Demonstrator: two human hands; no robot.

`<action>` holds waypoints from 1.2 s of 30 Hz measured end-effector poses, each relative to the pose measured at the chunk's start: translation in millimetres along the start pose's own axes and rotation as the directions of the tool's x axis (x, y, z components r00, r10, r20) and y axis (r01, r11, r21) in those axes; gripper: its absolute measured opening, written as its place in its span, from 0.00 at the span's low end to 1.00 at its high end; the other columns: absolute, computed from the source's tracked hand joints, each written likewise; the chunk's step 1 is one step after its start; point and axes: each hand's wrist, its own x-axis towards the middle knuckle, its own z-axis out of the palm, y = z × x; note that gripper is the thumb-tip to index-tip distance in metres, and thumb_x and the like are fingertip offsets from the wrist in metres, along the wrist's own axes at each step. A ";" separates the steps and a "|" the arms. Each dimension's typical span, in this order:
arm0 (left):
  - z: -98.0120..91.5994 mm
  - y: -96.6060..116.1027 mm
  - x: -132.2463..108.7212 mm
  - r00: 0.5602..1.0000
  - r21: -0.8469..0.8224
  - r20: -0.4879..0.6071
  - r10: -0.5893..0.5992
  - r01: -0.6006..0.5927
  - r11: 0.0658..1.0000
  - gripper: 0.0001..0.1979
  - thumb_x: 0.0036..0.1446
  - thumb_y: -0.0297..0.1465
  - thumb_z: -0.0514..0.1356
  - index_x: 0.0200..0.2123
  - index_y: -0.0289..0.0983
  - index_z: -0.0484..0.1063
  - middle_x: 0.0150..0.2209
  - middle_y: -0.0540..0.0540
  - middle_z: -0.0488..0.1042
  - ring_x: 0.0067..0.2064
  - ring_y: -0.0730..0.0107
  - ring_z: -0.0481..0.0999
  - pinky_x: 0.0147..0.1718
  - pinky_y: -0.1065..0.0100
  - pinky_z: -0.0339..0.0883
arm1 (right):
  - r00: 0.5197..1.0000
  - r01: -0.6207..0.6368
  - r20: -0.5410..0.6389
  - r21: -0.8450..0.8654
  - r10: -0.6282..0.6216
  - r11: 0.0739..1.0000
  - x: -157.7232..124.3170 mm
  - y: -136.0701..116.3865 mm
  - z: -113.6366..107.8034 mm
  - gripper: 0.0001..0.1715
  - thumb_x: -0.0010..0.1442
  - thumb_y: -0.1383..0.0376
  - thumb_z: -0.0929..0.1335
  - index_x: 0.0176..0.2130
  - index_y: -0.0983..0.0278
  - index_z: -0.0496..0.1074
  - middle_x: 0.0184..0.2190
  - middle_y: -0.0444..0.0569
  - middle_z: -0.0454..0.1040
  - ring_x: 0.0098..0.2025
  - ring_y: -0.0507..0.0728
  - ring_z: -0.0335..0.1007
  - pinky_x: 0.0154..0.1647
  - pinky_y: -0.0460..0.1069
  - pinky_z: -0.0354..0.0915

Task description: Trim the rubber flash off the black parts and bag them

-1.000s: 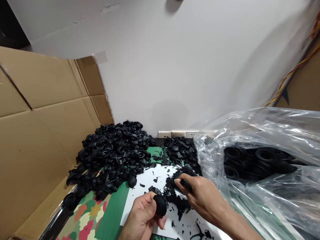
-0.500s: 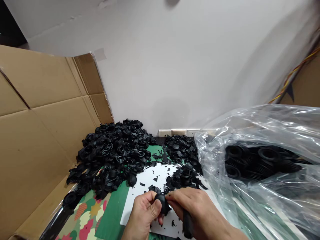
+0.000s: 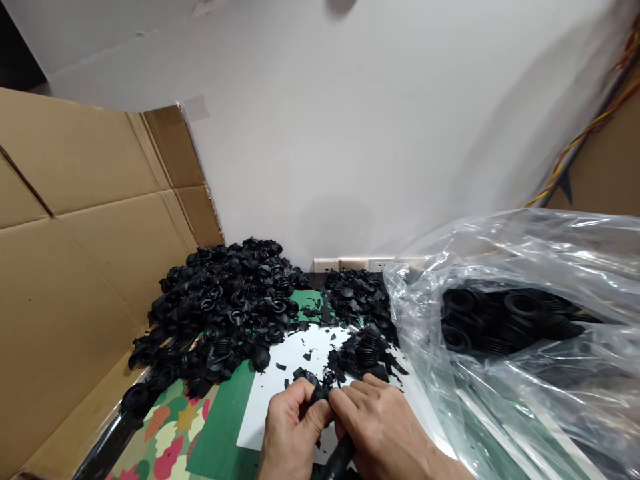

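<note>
Low in the middle of the head view, my left hand (image 3: 295, 423) is closed on a black rubber part (image 3: 319, 395), thumb and index finger pinching it. My right hand (image 3: 373, 417) presses against the left one, its fingertips at the same part and covering much of it. A black rod-shaped thing (image 3: 341, 457) sticks out beneath my right palm, gripped by fingers that are mostly hidden. I cannot make out its far end. Just beyond my hands, a small heap of black rubber scraps and ribbed pieces (image 3: 367, 350) lies on a white sheet (image 3: 255, 420).
A large pile of black ribbed rubber parts (image 3: 225, 300) rises at the left, beside a cardboard wall (image 3: 100, 173). Black scraps (image 3: 355, 293) lie near wall sockets (image 3: 327, 265). On the right, a clear plastic bag (image 3: 420, 313) holds black bellows-shaped parts (image 3: 500, 320).
My right hand has turned and closed in over the rubber part, hiding more of it. The rod-shaped thing has swung to the left. The view has shifted slightly.
</note>
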 end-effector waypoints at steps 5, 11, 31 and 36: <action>1.3 7.4 -15.1 0.973 -0.035 -0.024 0.228 -0.229 0.973 0.20 0.45 0.47 0.64 0.18 0.35 0.73 0.21 0.47 0.66 0.25 0.68 0.63 0.25 0.69 0.53 | 0.899 -0.430 0.097 0.011 0.427 0.903 3.1 21.1 -7.1 0.09 0.45 0.75 0.60 0.21 0.61 0.61 0.13 0.43 0.69 0.15 0.53 0.63 0.18 0.46 0.49; -6.4 -3.5 -9.6 0.994 -0.373 -0.030 -0.106 0.087 0.924 0.18 0.49 0.44 0.63 0.21 0.34 0.71 0.17 0.49 0.68 0.24 0.72 0.61 0.27 0.71 0.55 | 0.697 -0.715 0.294 0.345 0.654 0.608 12.5 36.0 -25.6 0.16 0.57 0.63 0.57 0.20 0.59 0.58 0.16 0.45 0.69 0.18 0.55 0.64 0.18 0.47 0.57; 2.2 -12.8 -2.3 0.984 -0.418 0.050 -0.172 0.177 0.891 0.18 0.48 0.45 0.64 0.24 0.33 0.71 0.18 0.51 0.66 0.20 0.77 0.61 0.22 0.73 0.52 | 0.954 -0.265 0.055 0.613 0.294 0.745 -7.0 10.7 -5.5 0.11 0.61 0.67 0.62 0.38 0.63 0.73 0.29 0.50 0.79 0.29 0.54 0.75 0.29 0.45 0.68; 2.4 -15.7 -0.8 0.984 -0.386 0.054 -0.169 0.177 0.905 0.19 0.47 0.46 0.64 0.23 0.33 0.71 0.16 0.51 0.65 0.19 0.77 0.60 0.20 0.73 0.50 | 0.959 -0.252 0.045 0.591 0.280 0.766 -9.9 14.2 -2.0 0.11 0.62 0.68 0.62 0.36 0.63 0.73 0.30 0.51 0.79 0.32 0.54 0.75 0.32 0.46 0.69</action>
